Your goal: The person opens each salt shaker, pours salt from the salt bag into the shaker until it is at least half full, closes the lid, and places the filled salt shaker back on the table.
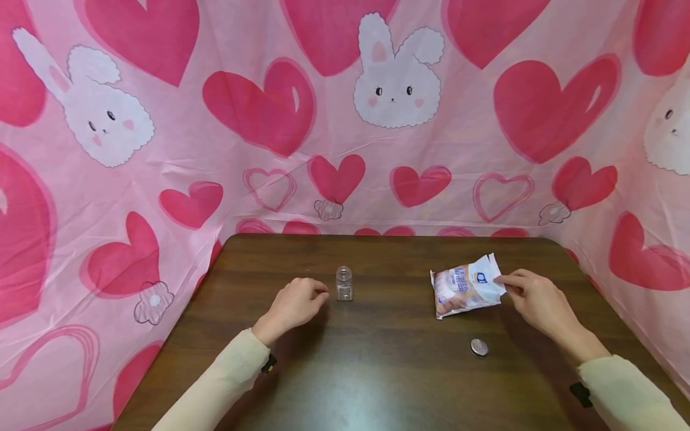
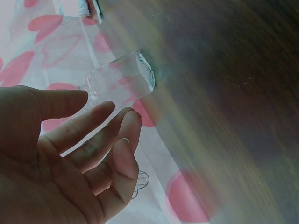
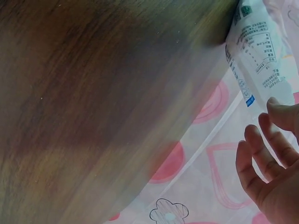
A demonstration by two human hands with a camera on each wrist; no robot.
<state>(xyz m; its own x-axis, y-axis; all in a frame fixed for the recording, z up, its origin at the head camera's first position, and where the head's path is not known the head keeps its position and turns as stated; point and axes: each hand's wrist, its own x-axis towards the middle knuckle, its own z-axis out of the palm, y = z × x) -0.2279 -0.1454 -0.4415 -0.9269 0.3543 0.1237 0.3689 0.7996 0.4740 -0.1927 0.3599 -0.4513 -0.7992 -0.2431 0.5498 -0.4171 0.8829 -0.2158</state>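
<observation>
A small clear glass jar (image 1: 344, 285) stands upright on the table, its top uncovered. Just left of it is my left hand (image 1: 293, 305), fingers loosely bent with nothing in them; the left wrist view shows the jar (image 2: 122, 81) just beyond the thumb and fingertips. My right hand (image 1: 544, 302) pinches the right end of a white and pink printed packet (image 1: 466, 287) between thumb and forefinger. From the right wrist, the printed text on the packet's back (image 3: 259, 56) shows, and the other fingers are spread below. A round silver lid with small holes (image 1: 478, 348) lies nearer me than the packet.
The dark brown wooden table (image 1: 366, 371) has rounded far corners. Pink cloth (image 1: 345, 137) with hearts and rabbits hangs behind it and on both sides, close to the table's edges.
</observation>
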